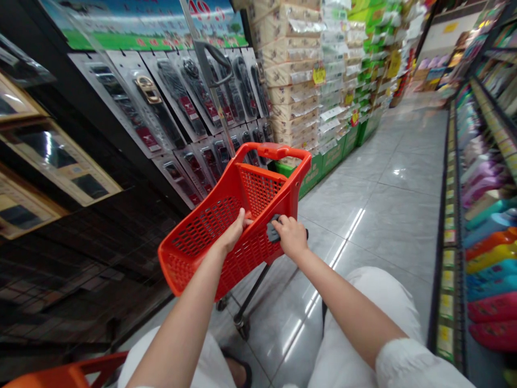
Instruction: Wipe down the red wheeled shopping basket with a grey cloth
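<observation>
A red plastic shopping cart point(194, 215) with perforated sides stands in front of me, tilted in view, its handle bar away from me. My left hand point(236, 229) is at the near rim of the basket, thumb up, fingers bent over the edge and partly hidden. On the outer side of the cart, my right hand point(291, 235) has its fingers closed on a grey cloth point(273, 229), pressed against the red side wall.
Packaged belts point(161, 97) hang on the left, beside boxed goods point(56, 156). Stacked cartons point(293, 81) line the back. Slippers point(490, 253) fill a shelf on the right. Part of another orange-red cart point(52, 377) shows at bottom left. Grey tiles point(399, 215) form the aisle.
</observation>
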`<act>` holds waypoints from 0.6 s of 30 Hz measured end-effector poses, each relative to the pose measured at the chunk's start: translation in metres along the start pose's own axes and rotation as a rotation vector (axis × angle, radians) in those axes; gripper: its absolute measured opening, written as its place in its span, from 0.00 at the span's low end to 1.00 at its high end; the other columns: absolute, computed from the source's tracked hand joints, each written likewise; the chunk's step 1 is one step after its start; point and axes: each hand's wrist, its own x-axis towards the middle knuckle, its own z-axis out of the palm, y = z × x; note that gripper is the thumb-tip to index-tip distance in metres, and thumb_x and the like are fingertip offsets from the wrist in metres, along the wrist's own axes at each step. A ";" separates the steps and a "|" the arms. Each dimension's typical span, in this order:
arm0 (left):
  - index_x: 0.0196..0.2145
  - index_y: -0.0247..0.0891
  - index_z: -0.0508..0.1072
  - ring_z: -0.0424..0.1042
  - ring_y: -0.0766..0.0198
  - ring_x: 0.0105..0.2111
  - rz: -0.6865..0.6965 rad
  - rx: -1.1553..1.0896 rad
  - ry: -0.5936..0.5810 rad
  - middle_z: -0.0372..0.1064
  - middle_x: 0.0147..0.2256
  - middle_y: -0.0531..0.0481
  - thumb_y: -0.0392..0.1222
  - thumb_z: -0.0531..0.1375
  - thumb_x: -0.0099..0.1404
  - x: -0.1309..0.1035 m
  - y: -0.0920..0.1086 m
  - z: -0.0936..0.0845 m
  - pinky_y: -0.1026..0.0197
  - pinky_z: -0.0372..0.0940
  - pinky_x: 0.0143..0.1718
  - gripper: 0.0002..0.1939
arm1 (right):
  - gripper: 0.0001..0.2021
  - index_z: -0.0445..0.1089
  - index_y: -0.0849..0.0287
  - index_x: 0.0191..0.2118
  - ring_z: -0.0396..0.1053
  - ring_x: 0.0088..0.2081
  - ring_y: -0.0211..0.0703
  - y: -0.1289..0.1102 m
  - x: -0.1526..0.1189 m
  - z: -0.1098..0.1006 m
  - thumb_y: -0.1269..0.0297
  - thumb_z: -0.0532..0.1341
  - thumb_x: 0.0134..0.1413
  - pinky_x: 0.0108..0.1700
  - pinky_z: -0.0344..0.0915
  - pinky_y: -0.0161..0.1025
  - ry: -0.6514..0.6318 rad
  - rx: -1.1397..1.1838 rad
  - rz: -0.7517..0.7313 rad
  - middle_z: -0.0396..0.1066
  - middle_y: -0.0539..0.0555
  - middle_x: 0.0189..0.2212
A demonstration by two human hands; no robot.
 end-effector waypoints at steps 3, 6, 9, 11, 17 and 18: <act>0.34 0.32 0.82 0.71 0.61 0.25 -0.005 -0.004 0.008 0.77 0.26 0.44 0.73 0.39 0.64 0.000 0.000 0.000 0.61 0.64 0.31 0.45 | 0.18 0.73 0.54 0.49 0.70 0.41 0.47 0.022 0.015 -0.017 0.75 0.52 0.58 0.39 0.64 0.39 0.156 0.195 0.294 0.73 0.56 0.43; 0.36 0.32 0.82 0.72 0.59 0.26 -0.023 -0.029 -0.016 0.77 0.26 0.43 0.74 0.40 0.62 0.000 0.000 0.000 0.60 0.65 0.32 0.46 | 0.21 0.69 0.59 0.55 0.69 0.49 0.49 0.038 0.027 -0.042 0.73 0.49 0.59 0.47 0.66 0.40 0.490 0.315 0.338 0.71 0.60 0.48; 0.37 0.31 0.82 0.73 0.59 0.27 -0.021 -0.047 -0.031 0.77 0.26 0.43 0.76 0.41 0.61 0.000 -0.001 -0.002 0.59 0.65 0.33 0.46 | 0.24 0.63 0.57 0.61 0.61 0.58 0.51 0.044 0.037 -0.061 0.72 0.50 0.60 0.57 0.61 0.46 0.634 0.210 0.194 0.64 0.61 0.58; 0.36 0.31 0.82 0.73 0.59 0.27 -0.020 -0.073 -0.040 0.77 0.26 0.43 0.76 0.43 0.60 0.000 -0.003 -0.003 0.60 0.66 0.33 0.46 | 0.26 0.62 0.50 0.62 0.54 0.64 0.54 0.044 0.042 -0.064 0.73 0.53 0.59 0.62 0.55 0.52 0.548 0.105 0.081 0.58 0.57 0.64; 0.35 0.29 0.81 0.73 0.60 0.26 0.003 -0.131 -0.108 0.77 0.27 0.41 0.77 0.43 0.58 0.004 -0.008 -0.008 0.61 0.66 0.32 0.47 | 0.31 0.60 0.51 0.64 0.38 0.70 0.59 0.035 0.051 -0.042 0.79 0.53 0.56 0.65 0.45 0.67 0.315 0.037 -0.082 0.51 0.54 0.68; 0.36 0.29 0.81 0.73 0.60 0.26 0.000 -0.150 -0.139 0.78 0.28 0.41 0.77 0.42 0.59 0.004 -0.008 -0.008 0.61 0.66 0.32 0.48 | 0.30 0.60 0.52 0.64 0.36 0.71 0.59 0.033 0.050 -0.038 0.79 0.53 0.56 0.66 0.44 0.67 0.321 0.046 -0.101 0.53 0.55 0.68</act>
